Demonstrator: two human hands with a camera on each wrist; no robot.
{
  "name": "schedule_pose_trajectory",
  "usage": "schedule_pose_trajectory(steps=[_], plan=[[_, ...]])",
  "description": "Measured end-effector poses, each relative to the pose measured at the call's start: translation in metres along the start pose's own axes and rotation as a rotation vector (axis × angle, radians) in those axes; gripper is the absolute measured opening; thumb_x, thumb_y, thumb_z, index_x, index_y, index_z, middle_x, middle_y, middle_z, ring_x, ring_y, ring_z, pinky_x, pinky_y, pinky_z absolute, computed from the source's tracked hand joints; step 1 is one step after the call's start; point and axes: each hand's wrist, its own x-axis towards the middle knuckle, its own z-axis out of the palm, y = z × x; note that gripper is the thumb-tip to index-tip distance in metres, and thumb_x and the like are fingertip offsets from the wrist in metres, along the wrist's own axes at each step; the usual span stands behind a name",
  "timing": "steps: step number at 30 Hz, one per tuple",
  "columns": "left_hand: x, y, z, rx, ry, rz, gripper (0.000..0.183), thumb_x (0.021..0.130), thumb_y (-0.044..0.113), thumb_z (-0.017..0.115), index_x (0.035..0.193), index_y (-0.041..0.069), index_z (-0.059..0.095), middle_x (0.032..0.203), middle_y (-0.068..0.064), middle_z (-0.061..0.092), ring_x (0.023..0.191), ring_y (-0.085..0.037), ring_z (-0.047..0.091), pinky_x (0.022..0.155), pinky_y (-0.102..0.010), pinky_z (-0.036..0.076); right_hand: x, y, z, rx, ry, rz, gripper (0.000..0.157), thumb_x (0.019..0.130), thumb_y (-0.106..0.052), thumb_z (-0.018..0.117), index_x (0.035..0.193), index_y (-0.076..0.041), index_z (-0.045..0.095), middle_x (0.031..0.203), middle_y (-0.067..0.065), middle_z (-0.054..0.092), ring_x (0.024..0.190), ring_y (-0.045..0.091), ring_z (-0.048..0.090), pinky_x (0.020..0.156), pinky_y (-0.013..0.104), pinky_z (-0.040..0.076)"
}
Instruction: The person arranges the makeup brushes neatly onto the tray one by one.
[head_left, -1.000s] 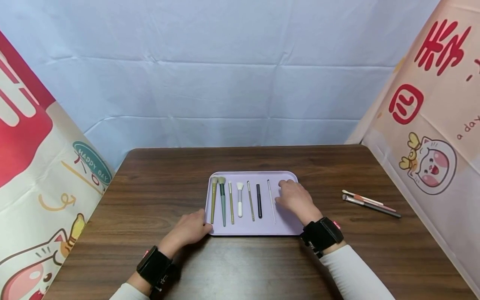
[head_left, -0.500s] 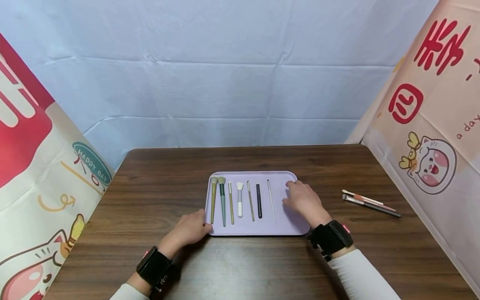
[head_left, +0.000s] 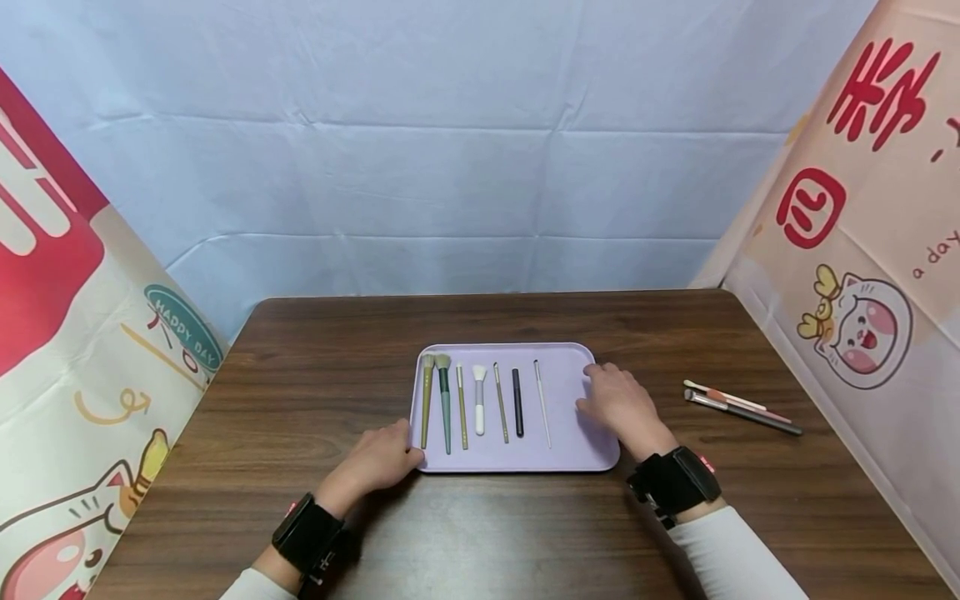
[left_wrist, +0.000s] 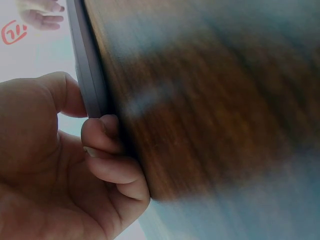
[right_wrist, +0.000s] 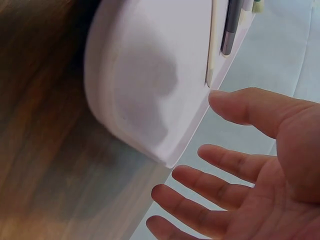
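Observation:
A lavender tray (head_left: 573,454) lies on the table with makeup brushes set out side by side, roughly parallel. Among them are a green-handled brush (head_left: 447,417), a short white brush (head_left: 479,408), a black one (head_left: 517,404) and a thin white brush (head_left: 542,406) at the right end. My left hand (head_left: 378,457) grips the tray's left front corner; the left wrist view shows the thumb (left_wrist: 70,95) at the rim and the other fingers curled below it. My right hand (head_left: 621,407) hovers over the tray's right edge, holding nothing. Its fingers (right_wrist: 215,187) are spread apart in the right wrist view.
To the right of the tray, a loose group of brushes lies on the wooden table (head_left: 330,350): a dark-handled brush (head_left: 750,415) and pale pink ones (head_left: 738,398) crossing beside it. Printed cloths hang at both sides, and a pale blue cloth (head_left: 420,183) stands behind.
My right hand has moved to the right, from near the thin white brush to the tray's right edge. The left hand, the tray and the brushes have stayed in place.

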Motion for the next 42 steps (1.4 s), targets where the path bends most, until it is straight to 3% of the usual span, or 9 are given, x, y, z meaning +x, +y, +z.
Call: schedule_pose_trajectory(steps=[6, 21, 42], plan=[[-0.001, 0.001, -0.001, 0.014, 0.008, 0.025, 0.02, 0.089, 0.024, 0.065, 0.09, 0.007, 0.054, 0.073, -0.003, 0.053, 0.064, -0.021, 0.049, 0.06, -0.036, 0.04, -0.002, 0.008, -0.001, 0.013, 0.009, -0.01, 0.058, 0.093, -0.021, 0.069, 0.141, 0.005, 0.05, 0.14, 0.032, 0.049, 0.126, 0.05, 0.049, 0.097, 0.061, 0.043], [-0.002, 0.002, -0.002, 0.01, 0.007, 0.015, 0.021, 0.089, 0.026, 0.065, 0.09, 0.008, 0.054, 0.073, -0.002, 0.053, 0.064, -0.021, 0.049, 0.061, -0.037, 0.042, -0.015, 0.034, -0.007, 0.022, 0.027, -0.008, 0.06, 0.094, -0.023, 0.067, 0.142, 0.007, 0.048, 0.141, 0.036, 0.046, 0.126, 0.056, 0.046, 0.097, 0.067, 0.04], [-0.003, 0.003, -0.004, 0.0, 0.011, 0.015, 0.021, 0.089, 0.025, 0.065, 0.09, 0.008, 0.054, 0.072, -0.002, 0.052, 0.063, -0.021, 0.049, 0.059, -0.036, 0.041, -0.03, 0.081, -0.013, -0.015, 0.031, 0.033, 0.06, 0.092, -0.024, 0.067, 0.136, 0.012, 0.048, 0.134, 0.04, 0.046, 0.122, 0.056, 0.046, 0.096, 0.064, 0.041]])
